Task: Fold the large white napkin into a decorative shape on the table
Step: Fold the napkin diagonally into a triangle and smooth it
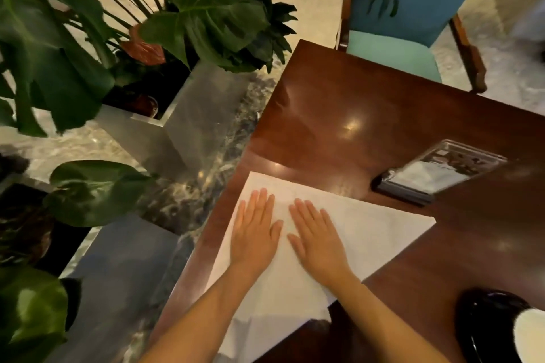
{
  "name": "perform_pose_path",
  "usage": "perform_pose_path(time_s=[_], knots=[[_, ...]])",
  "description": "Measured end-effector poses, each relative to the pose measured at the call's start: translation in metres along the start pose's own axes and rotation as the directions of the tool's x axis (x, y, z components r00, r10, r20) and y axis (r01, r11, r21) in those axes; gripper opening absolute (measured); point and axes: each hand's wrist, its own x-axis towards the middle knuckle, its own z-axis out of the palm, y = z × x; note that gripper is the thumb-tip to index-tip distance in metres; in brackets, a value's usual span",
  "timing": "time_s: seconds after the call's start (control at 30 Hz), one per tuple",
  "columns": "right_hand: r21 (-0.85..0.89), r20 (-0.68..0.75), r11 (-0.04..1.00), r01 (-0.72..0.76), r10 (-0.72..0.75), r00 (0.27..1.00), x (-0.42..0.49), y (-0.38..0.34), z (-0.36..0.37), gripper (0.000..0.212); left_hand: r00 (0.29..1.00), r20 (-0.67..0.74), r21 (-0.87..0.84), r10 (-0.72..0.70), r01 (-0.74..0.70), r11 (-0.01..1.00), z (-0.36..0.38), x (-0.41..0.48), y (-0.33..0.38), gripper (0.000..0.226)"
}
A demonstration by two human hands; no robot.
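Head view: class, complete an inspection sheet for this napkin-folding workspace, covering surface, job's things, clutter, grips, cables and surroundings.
Surface: dark wooden table, glossy, with light reflections.
Job's things: white napkin spread flat near the table's left edge; no decorative shape visible yet.
Clutter: clear stand on a dark base, beyond the napkin; black glossy object at lower right, identity unclear.
Grips: left hand and right hand lie flat, fingers straight, side by side on the napkin.
Cables: nothing seen.
Surroundings: leafy plants in a metal planter, blue chair, marbled floor.

bare table (339, 91) beyond napkin (368, 227), clear holder (439, 172) right, black dish (495, 330) near-right
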Motion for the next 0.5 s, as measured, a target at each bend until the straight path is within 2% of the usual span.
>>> perform_pose_path(time_s=[0.17,0.37,0.43,0.5], knots=[[-0.044,-0.044,0.978,-0.204,0.203,0.978,-0.033,0.08,-0.019,0.059,0.998,-0.042,0.031,0.038,-0.037,0.999,0.0,0.001,0.002,0.054],[-0.082,-0.035,0.894,-0.44,0.439,0.898,-0.068,0.154,-0.044,0.061,0.999,0.037,0.092,0.038,-0.042,0.995,0.005,0.003,-0.004,0.057],[-0.081,-0.051,0.881,-0.467,0.464,0.884,-0.074,0.149,-0.051,0.06,0.998,0.059,0.096,0.031,-0.037,0.995,0.006,0.006,-0.004,0.058],[-0.025,-0.099,0.926,-0.376,0.372,0.923,-0.081,0.119,-0.052,0.057,0.998,0.052,0.091,0.029,-0.034,0.995,0.001,0.003,0.003,0.057]])
